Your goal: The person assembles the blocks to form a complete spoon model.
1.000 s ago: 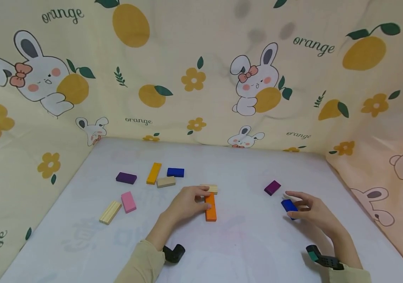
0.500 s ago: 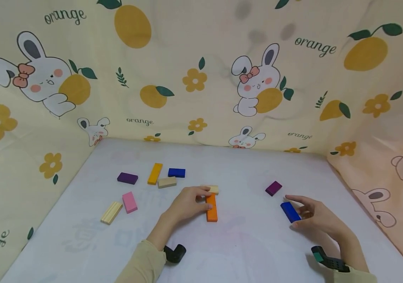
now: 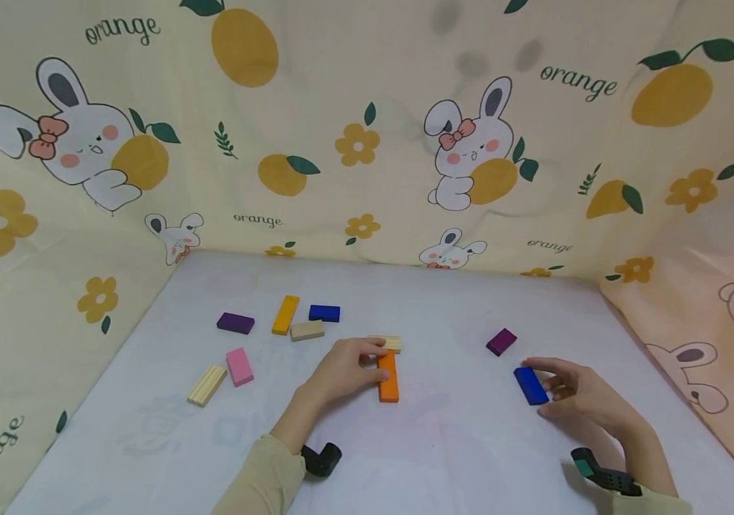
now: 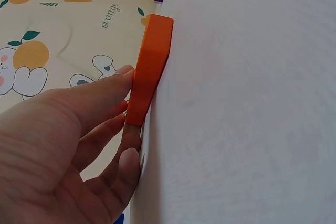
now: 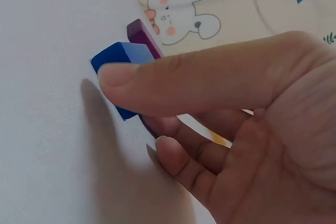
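Note:
My left hand grips an orange block lying lengthwise on the white table. Its far end meets a striped light-wood block, which my fingertips partly cover. In the left wrist view the thumb presses the side of the orange block, and the other fingers curl behind. To the right, my right hand holds a blue block between thumb and index finger, one near each end. The right wrist view has the thumb across the blue block. Just behind it lies a magenta-purple block.
On the left lie a dark purple block, a pink block and a striped wood block. Farther back are a yellow block, a second blue block and a plain beige block. A printed cloth walls the table.
The right hand has shifted slightly right and toward me, and the blue block has come nearer with more of its top showing. The left hand stays on the orange block.

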Action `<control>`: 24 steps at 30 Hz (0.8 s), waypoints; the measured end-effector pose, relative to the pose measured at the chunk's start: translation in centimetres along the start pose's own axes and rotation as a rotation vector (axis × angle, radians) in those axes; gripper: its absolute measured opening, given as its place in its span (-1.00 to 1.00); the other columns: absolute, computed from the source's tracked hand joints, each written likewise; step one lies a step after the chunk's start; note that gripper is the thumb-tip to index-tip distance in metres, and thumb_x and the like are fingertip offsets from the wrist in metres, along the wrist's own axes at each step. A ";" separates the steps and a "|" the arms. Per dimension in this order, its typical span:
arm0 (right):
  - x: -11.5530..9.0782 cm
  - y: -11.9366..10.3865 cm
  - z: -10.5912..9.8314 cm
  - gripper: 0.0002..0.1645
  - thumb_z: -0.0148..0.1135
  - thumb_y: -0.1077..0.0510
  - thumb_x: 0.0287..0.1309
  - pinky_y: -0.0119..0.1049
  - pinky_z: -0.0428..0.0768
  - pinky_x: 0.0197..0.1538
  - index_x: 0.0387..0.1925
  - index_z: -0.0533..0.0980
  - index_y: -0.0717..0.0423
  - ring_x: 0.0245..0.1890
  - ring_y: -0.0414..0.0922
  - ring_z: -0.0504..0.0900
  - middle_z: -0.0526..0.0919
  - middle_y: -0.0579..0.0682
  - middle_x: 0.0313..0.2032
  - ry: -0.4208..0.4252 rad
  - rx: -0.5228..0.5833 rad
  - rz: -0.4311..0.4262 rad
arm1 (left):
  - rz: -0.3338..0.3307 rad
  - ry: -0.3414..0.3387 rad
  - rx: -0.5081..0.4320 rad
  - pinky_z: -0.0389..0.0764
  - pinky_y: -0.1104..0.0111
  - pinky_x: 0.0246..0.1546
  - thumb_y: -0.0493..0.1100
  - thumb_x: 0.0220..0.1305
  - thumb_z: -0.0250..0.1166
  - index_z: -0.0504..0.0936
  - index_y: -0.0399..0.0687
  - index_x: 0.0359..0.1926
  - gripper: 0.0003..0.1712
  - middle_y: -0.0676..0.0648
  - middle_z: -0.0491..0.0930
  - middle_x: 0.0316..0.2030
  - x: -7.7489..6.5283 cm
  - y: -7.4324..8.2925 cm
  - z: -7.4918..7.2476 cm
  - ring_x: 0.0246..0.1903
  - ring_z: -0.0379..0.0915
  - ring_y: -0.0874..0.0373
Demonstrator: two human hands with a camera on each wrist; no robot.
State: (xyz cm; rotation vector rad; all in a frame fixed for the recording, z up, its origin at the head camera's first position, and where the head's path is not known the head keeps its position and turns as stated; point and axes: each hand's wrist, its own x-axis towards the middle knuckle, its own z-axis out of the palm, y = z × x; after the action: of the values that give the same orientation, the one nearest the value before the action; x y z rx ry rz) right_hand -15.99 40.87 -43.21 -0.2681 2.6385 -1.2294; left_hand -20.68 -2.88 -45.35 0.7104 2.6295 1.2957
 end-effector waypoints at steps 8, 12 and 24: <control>0.2 0.0 -0.1 -0.11 0.57 0.19 -0.12 -0.18 0.63 -0.09 0.31 0.40 0.13 -0.06 0.14 0.52 0.48 0.20 0.18 0.025 0.048 0.032 | -0.002 0.000 0.005 0.47 0.28 0.13 -0.05 0.21 0.44 0.66 -0.06 0.14 -0.52 0.08 0.49 0.23 0.1 0.3 -0.1 0.12 0.46 0.16; 0.2 -0.1 0.1 -0.10 0.57 0.21 -0.12 -0.22 0.63 -0.12 0.31 0.39 0.15 -0.07 0.12 0.53 0.49 0.23 0.16 0.034 0.069 0.044 | -0.007 0.001 0.009 0.49 0.28 0.10 -0.05 0.21 0.44 0.66 -0.06 0.14 -0.52 0.10 0.50 0.23 0.0 0.2 -0.1 0.08 0.48 0.16; 0.4 -0.6 0.6 -0.10 0.58 0.12 -0.09 -0.28 0.61 -0.14 0.31 0.38 0.15 -0.06 0.10 0.52 0.51 0.21 0.13 0.091 0.002 0.037 | -0.024 -0.001 0.014 0.47 0.29 0.12 -0.03 0.20 0.45 0.66 -0.03 0.14 -0.52 0.13 0.49 0.23 -0.1 0.2 -0.1 0.10 0.46 0.18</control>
State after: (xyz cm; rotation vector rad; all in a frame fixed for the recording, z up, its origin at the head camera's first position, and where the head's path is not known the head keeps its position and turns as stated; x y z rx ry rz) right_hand -16.17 39.91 -43.18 -0.1653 2.7060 -1.2605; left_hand -20.52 -2.90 -45.17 0.6789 2.6408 1.2708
